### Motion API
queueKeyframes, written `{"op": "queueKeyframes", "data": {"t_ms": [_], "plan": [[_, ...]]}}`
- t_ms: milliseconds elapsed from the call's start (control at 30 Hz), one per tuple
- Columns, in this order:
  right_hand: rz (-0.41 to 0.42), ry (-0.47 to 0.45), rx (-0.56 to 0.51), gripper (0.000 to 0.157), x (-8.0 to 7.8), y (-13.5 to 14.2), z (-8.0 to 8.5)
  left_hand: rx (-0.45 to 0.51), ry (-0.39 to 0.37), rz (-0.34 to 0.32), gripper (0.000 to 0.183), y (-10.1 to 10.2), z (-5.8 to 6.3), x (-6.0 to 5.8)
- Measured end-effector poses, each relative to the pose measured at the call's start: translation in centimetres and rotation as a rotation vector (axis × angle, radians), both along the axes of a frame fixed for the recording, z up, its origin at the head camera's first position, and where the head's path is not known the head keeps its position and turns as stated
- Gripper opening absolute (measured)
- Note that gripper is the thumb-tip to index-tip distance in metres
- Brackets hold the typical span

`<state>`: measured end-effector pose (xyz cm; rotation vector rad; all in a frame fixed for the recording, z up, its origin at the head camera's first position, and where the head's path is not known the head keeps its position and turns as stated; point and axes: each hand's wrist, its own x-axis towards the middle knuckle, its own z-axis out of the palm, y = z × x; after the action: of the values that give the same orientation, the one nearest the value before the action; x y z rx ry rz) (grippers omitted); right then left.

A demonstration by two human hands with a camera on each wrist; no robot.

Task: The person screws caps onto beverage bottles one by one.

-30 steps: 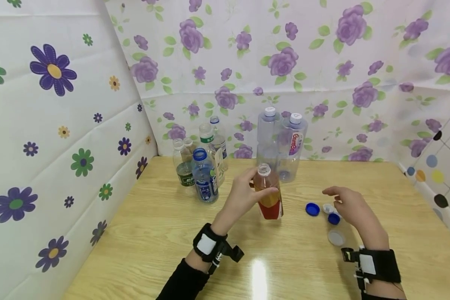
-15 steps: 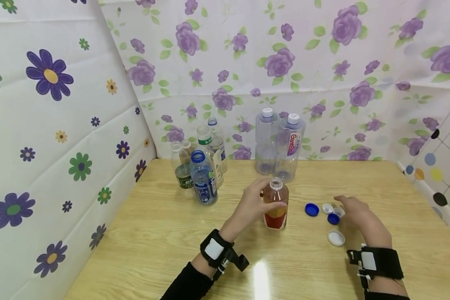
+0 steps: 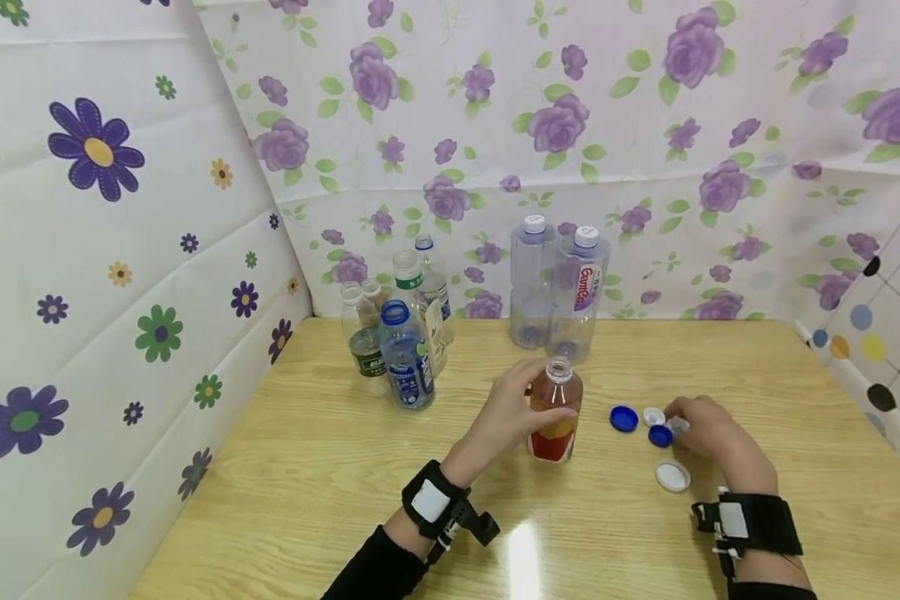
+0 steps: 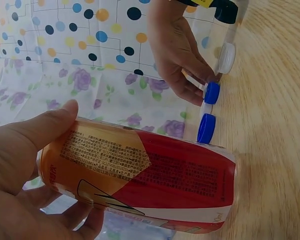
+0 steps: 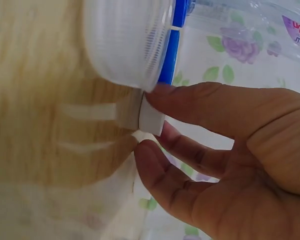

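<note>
Since the earliest head view, the amber bottle has shifted rightward and closer to the person, and the right hand has come down among the caps. Upright and open-mouthed, the bottle is in the left hand, thumb on one side and curled fingers on the other; its red-and-orange label faces the left wrist camera. Its base is at or just above the wooden surface; which, one cannot tell.

The right hand pinches a small white cap between thumb and fingertips. Just beside it lie a small blue cap and another white cap, with a larger blue cap to their left and a wide white lid nearer the person.

Farther back stand two tall capped bottles, and to the left a cluster of uncapped bottles.
</note>
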<state>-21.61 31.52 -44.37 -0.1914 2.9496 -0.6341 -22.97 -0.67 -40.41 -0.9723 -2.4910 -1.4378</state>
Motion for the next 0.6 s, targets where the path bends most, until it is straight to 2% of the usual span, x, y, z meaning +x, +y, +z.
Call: {"op": "queueKeyframes", "data": {"t_ms": [267,367,467,600], "plan": [[-0.003,0.011,-0.043,0.021,-0.1,0.2,-0.3,-0.018,0.001,0.001,0.062,0.1,0.0,0.0],[-0.032,0.024,-0.046,0.020,0.1,0.2,0.0,-0.020,-0.004,0.000,0.062,0.1,-0.1,0.0],[-0.050,0.069,-0.056,0.022,0.5,-0.2,0.9,-0.024,-0.016,0.002,0.062,0.1,-0.1,0.0],[-0.051,0.187,-0.088,0.027,1.2,-1.8,3.0,-0.029,-0.016,0.005,0.064,0.1,-0.1,0.0]]}}
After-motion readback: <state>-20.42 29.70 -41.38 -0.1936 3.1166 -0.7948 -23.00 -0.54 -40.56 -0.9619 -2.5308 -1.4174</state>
